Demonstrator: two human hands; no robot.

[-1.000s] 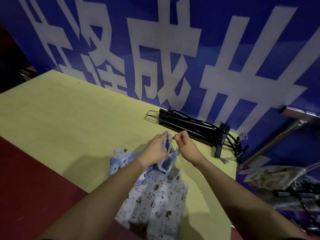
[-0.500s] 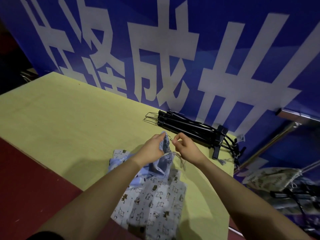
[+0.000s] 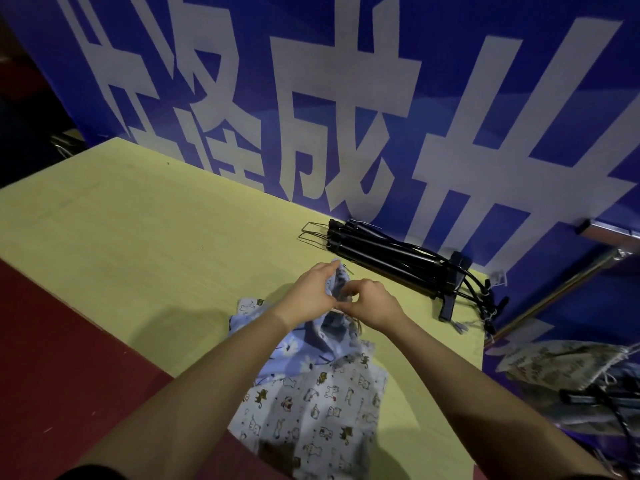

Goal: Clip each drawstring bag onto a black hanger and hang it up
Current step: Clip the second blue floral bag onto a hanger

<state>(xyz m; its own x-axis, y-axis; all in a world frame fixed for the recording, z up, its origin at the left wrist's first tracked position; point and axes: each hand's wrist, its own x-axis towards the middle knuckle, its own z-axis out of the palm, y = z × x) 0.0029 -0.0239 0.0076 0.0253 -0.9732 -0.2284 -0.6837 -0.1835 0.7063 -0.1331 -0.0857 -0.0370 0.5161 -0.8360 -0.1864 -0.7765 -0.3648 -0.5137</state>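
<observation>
Left hand: left hand (image 3: 313,295) at frame centre, fingers curled round the gathered top of the blue drawstring bag (image 3: 304,351).
Right hand: right hand (image 3: 372,304) pinches the same bag mouth.
Bag: soft printed cloth, lying on the yellow table (image 3: 138,230), atop a cat-print bag (image 3: 311,414).
Hangers: black hangers (image 3: 398,263), rigid, stacked upper right of the hands, long axis running left to right; right hand nearer.

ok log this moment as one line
stage: pre-clip | left hand: grips blue bag top | right hand: pinches bag mouth | hangers: untouched
</observation>
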